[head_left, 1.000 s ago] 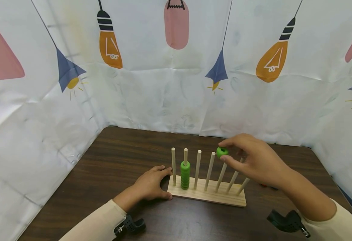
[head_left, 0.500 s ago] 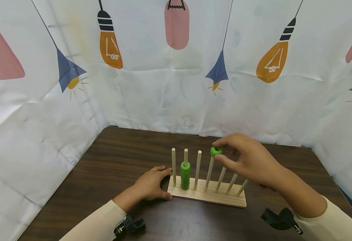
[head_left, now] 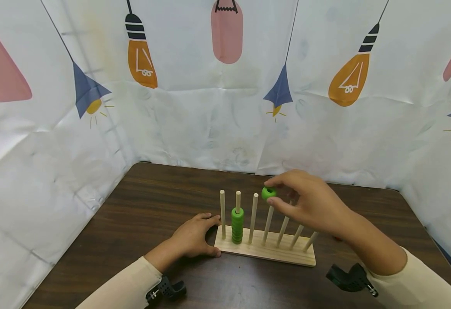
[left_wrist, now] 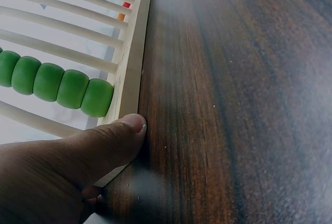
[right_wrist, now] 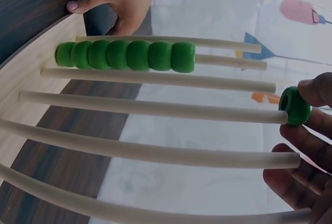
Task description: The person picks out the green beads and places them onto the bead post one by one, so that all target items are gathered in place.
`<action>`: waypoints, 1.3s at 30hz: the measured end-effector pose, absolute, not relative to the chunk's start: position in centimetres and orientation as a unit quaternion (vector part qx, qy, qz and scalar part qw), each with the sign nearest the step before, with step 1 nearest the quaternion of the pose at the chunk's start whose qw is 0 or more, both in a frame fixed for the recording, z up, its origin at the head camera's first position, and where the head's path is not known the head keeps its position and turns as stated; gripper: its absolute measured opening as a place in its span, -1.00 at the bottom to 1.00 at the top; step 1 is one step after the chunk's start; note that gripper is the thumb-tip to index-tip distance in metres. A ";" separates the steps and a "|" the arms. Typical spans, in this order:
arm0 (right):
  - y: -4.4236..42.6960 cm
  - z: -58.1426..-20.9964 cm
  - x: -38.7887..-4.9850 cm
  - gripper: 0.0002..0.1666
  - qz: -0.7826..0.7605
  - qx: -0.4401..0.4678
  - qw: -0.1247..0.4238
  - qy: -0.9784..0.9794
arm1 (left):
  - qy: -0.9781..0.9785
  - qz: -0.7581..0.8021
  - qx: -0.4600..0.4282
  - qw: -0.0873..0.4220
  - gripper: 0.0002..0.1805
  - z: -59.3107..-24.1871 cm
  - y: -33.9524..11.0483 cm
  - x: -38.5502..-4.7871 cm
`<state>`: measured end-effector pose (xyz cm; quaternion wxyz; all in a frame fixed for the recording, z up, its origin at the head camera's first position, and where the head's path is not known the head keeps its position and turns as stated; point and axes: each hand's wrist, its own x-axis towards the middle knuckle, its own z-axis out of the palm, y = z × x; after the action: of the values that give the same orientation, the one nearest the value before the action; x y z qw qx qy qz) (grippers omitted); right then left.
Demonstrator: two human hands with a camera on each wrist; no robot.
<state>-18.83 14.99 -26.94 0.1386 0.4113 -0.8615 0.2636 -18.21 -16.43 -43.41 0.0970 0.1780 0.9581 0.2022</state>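
Note:
A wooden peg stand [head_left: 264, 252] stands on the table with a row of upright pegs. Several green beads are stacked on its second peg from the left, the stack [right_wrist: 124, 55] being plain in the right wrist view. My left hand [head_left: 194, 236] grips the stand's left end, the thumb [left_wrist: 122, 136] against the front edge of the base. Between thumb and fingers, my right hand [head_left: 306, 201] pinches one green bead [head_left: 269, 193], its hole facing upward. That bead is level with the top of the fourth peg [right_wrist: 207, 112], close beside its tip in the right wrist view.
Small blue, red and orange pieces [left_wrist: 127, 4] show beyond the stand's far end in the left wrist view. Something red [head_left: 337, 238] is mostly hidden under the right forearm. A printed white sheet [head_left: 194, 128] hangs behind the brown table [head_left: 163, 189].
My right hand has carried the green bead leftward along the peg tops, from near the fifth peg to the fourth. The left hand and the stand have stayed in place.

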 end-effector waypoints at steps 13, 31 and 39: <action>13.6 -26.8 -19.2 -0.62 0.267 0.411 0.113 -0.864 | 0.959 0.203 0.175 0.096 -0.09 -43.4 -16.4 -18.2; 11.2 -26.6 -19.7 -0.61 0.258 0.412 0.089 -0.869 | 0.957 0.207 0.181 0.093 -0.08 -43.4 -16.5 -18.2; 10.3 -26.5 -19.8 -0.61 0.269 0.416 0.085 -0.865 | 0.956 0.209 0.182 0.092 -0.08 -43.4 -16.5 -18.2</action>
<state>-19.76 10.28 -26.48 0.0853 0.4158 -0.8646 0.2690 -18.23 -16.49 -43.38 0.0920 0.1823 0.9563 0.2091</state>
